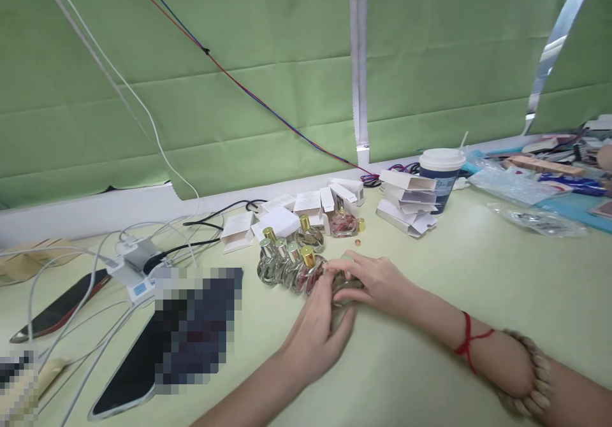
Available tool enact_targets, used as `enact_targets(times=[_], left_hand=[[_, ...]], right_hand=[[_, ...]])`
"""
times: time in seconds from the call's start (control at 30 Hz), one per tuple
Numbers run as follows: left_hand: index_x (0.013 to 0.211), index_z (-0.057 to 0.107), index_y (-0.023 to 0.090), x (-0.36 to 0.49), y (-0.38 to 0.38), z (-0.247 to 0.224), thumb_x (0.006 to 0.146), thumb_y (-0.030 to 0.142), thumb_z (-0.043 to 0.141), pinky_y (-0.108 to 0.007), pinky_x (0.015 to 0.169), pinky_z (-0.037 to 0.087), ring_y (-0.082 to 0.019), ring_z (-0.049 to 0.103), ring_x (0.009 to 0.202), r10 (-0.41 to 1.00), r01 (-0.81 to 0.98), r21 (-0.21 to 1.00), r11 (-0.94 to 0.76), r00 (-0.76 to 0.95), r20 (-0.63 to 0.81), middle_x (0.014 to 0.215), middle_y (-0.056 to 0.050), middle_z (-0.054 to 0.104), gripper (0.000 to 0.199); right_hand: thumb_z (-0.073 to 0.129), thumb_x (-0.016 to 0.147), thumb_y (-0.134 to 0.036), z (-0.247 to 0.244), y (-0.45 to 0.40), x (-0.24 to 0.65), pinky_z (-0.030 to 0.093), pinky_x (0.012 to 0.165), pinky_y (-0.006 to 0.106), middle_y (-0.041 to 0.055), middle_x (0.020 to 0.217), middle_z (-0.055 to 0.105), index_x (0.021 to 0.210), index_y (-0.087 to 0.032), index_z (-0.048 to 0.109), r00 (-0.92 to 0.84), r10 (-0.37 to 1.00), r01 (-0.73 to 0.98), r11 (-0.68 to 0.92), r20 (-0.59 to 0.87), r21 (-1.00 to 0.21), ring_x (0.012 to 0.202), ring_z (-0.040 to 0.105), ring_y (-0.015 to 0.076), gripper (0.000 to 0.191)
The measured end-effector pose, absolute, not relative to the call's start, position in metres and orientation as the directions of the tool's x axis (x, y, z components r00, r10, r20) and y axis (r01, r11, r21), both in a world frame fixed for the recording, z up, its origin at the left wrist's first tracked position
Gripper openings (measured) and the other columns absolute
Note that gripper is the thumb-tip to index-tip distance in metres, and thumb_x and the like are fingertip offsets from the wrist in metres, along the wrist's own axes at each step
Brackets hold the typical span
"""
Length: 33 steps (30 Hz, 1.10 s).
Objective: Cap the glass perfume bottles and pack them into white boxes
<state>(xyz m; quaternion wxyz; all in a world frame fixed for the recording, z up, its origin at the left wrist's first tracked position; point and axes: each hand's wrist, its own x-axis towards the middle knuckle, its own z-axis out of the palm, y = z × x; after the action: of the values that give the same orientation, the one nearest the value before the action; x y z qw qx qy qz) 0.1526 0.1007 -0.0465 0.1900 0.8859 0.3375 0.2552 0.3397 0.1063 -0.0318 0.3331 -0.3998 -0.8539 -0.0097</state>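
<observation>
Several small glass perfume bottles with gold and silver caps stand in a cluster on the pale table. My left hand rests at the cluster's right edge, its thumb apart from its fingers, beside a bottle with a gold cap. My right hand, bent at the fingers, closes round a glass bottle that is mostly hidden between the two hands. Behind them, a pink bottle stands uncapped, with a loose gold cap and a small copper-coloured ring nearby.
White boxes lie behind the bottles, with more stacked beside a lidded paper cup. At left are a power strip, cables and a phone. Plastic packaging lies at right.
</observation>
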Motion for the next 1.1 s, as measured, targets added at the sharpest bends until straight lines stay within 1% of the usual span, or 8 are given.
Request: enact_targets(times=[0.17,0.3,0.37,0.53,0.67,0.8,0.93,1.1], left_hand=[[0.144,0.005,0.023,0.152,0.098,-0.048,0.091,0.024,0.038,-0.045,0.111,0.028,-0.024,0.02,0.138,0.677,0.545,0.404,-0.735,0.627,0.386,0.148,-0.011,0.02,0.062],[0.142,0.011,0.024,0.153,0.097,-0.044,0.089,0.018,0.039,-0.041,0.111,0.031,-0.02,0.025,0.136,0.597,0.477,0.362,-0.801,0.688,0.413,0.146,-0.01,0.028,0.061],[0.141,0.016,0.023,0.153,0.096,-0.042,0.089,0.017,0.04,-0.04,0.108,0.035,-0.021,0.028,0.135,0.585,0.459,0.368,-0.809,0.695,0.418,0.145,-0.011,0.03,0.058],[0.137,0.023,0.02,0.153,0.096,-0.042,0.088,0.017,0.04,-0.042,0.107,0.036,-0.022,0.033,0.132,0.591,0.465,0.372,-0.803,0.699,0.403,0.141,-0.013,0.035,0.052],[0.135,0.026,0.019,0.153,0.096,-0.042,0.088,0.015,0.04,-0.04,0.106,0.037,-0.021,0.038,0.129,0.567,0.454,0.343,-0.822,0.704,0.428,0.137,-0.013,0.041,0.049],[0.134,0.026,0.019,0.153,0.096,-0.041,0.088,0.014,0.04,-0.039,0.105,0.038,-0.02,0.04,0.127,0.555,0.443,0.337,-0.831,0.706,0.44,0.135,-0.012,0.043,0.049],[0.135,0.026,0.02,0.152,0.095,-0.041,0.087,0.014,0.04,-0.039,0.106,0.037,-0.021,0.039,0.128,0.569,0.443,0.365,-0.819,0.707,0.42,0.136,-0.012,0.042,0.051],[0.136,0.027,0.022,0.153,0.096,-0.041,0.087,0.012,0.04,-0.039,0.106,0.036,-0.02,0.039,0.128,0.565,0.415,0.397,-0.818,0.707,0.426,0.136,-0.01,0.042,0.051]], right_hand=[[0.033,0.095,-0.042,-0.041,0.115,0.345,0.044,0.048,0.023,0.0076,0.103,0.057,0.141,-0.033,0.023,-0.362,0.764,0.831,0.524,0.534,-0.187,0.083,0.063,0.0196,0.047],[0.034,0.095,-0.028,-0.047,0.119,0.349,0.053,0.076,0.032,0.0105,0.135,0.04,0.145,-0.029,0.0,-0.262,0.79,0.735,0.536,0.555,-0.416,0.119,0.048,0.0222,0.061],[0.038,0.092,-0.026,-0.048,0.12,0.349,0.052,0.083,0.033,0.0092,0.141,0.03,0.144,-0.029,0.005,-0.203,0.797,0.639,0.548,0.569,-0.54,0.126,0.039,0.0212,0.062],[0.05,0.085,-0.027,-0.045,0.124,0.351,0.054,0.067,0.027,0.0094,0.116,0.043,0.131,-0.027,0.04,-0.038,0.844,0.56,0.462,0.536,-0.688,0.102,0.053,0.0183,0.047],[0.05,0.083,-0.025,-0.042,0.125,0.353,0.047,0.059,0.027,-0.0006,0.08,0.053,0.119,-0.023,0.044,-0.032,0.894,0.645,0.361,0.448,-0.674,0.062,0.053,0.0117,0.037],[0.052,0.081,-0.029,-0.04,0.121,0.351,0.045,0.059,0.029,-0.0029,0.083,0.054,0.104,-0.022,0.045,-0.032,0.944,0.698,0.255,0.327,-0.669,0.055,0.052,0.0099,0.026],[0.053,0.081,-0.033,-0.041,0.12,0.35,0.048,0.078,0.038,0.006,0.115,0.048,0.093,-0.022,0.056,-0.064,0.952,0.745,0.245,0.3,-0.621,0.085,0.059,0.017,0.017],[0.056,0.081,-0.028,-0.046,0.123,0.352,0.03,0.107,0.041,0.0115,0.14,0.033,0.11,-0.02,0.059,-0.227,0.921,0.662,0.384,0.315,-0.644,0.134,0.028,0.0246,0.031]])
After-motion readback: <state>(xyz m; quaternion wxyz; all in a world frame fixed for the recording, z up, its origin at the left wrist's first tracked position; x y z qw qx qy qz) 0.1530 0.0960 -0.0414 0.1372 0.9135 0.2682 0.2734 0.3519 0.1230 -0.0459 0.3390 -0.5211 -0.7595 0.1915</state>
